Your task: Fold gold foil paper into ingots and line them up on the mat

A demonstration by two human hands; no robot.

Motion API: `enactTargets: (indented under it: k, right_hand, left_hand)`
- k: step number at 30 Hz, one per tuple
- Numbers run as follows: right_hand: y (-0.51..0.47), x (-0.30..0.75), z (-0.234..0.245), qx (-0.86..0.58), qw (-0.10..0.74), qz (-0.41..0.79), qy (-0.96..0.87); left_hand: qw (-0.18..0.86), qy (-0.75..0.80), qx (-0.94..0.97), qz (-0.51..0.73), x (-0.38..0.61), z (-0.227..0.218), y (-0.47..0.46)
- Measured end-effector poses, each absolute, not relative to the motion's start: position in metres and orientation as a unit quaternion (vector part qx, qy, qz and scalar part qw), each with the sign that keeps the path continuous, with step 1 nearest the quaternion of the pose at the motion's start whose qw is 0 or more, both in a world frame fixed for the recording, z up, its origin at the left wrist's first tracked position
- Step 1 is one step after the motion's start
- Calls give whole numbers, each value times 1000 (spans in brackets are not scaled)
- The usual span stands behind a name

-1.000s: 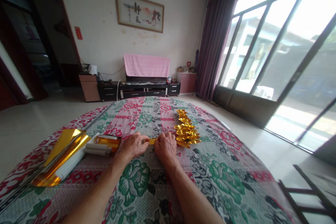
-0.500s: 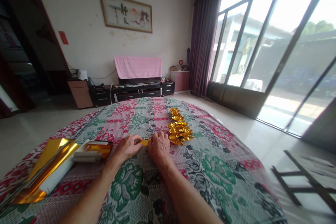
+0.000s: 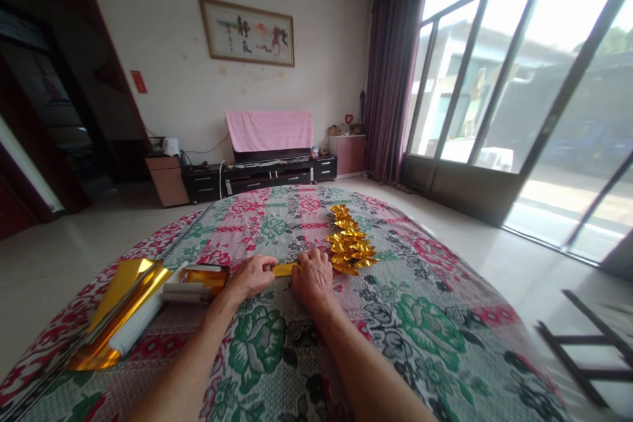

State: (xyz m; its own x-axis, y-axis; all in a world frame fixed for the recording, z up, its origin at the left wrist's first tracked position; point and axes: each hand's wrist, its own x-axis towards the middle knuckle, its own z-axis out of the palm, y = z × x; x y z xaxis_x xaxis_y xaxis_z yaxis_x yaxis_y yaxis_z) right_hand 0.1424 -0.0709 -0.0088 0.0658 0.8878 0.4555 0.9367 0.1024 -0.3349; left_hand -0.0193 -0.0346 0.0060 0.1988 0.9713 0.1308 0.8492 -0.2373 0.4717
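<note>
A narrow folded strip of gold foil paper (image 3: 285, 270) lies between my two hands, low over the tablecloth. My left hand (image 3: 254, 275) pinches its left end between thumb and fingers. My right hand (image 3: 314, 277) is closed over its right end, hiding that part. Just beyond my right hand stands a row of folded gold foil pieces (image 3: 353, 244) with pointed ends, set close against one another and running away from me. To the left lies a stack of gold foil sheets (image 3: 131, 303), curled, with white backs showing. Beside it sit smaller gold and white pieces (image 3: 198, 282).
The round table wears a flowered cloth (image 3: 430, 330). A dark-framed stool or rack (image 3: 583, 343) stands on the floor at the right. Beyond the table are a low black cabinet (image 3: 252, 178), a pink cloth (image 3: 270, 130) over something, and large glass doors (image 3: 494, 79).
The view has shifted slightly, so everything sits a little further right. My hands keep hold of the gold strip, with slightly more of it showing between them.
</note>
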Motion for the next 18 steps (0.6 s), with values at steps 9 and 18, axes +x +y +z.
enactTargets:
  k: [9, 18]
  right_hand:
    - [-70, 141, -7, -671, 299, -42, -677]
    - [-68, 142, -7, -663, 309, -19, -681]
  left_hand:
    - [153, 575, 770, 230, -18, 14, -41]
    - [129, 552, 769, 295, -16, 7, -40]
